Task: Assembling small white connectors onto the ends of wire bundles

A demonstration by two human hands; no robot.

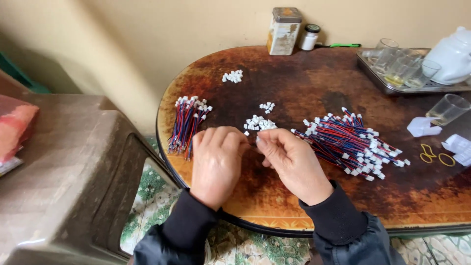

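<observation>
Dark, worn oval table (304,83) against a pale wall, patterned tile floor below. Fingertips of both hands meeting just in from the near left edge, pinching something tiny between them; too small and too hidden to tell exactly what. Left hand (216,159) knuckles up, fingers curled and pressed together toward the thumb. Right hand (289,159) angled in from the right, thumb and forefinger closed against the left fingertips, other fingers folded under. Black sleeves (338,216) at both wrists.

Just beyond the fingertips, a small heap of white connector housings (259,123); a few more (267,106) a little farther in, another cluster (233,76) toward the far left edge. Left of the left hand, near the left rim, a bundle of red and blue wires with white plugs (188,122), lying roughly parallel. Right of the right hand, a larger loose pile of the same wires (351,142), fanned toward the right.

Along the far edge, a rusty tin (284,30) and a small white jar (309,37). At the far right corner, a metal tray (387,83) with glasses and a white teapot (454,56). Near the right edge, one glass (447,109), crumpled white paper (422,126), yellow rubber bands (435,156).
</observation>
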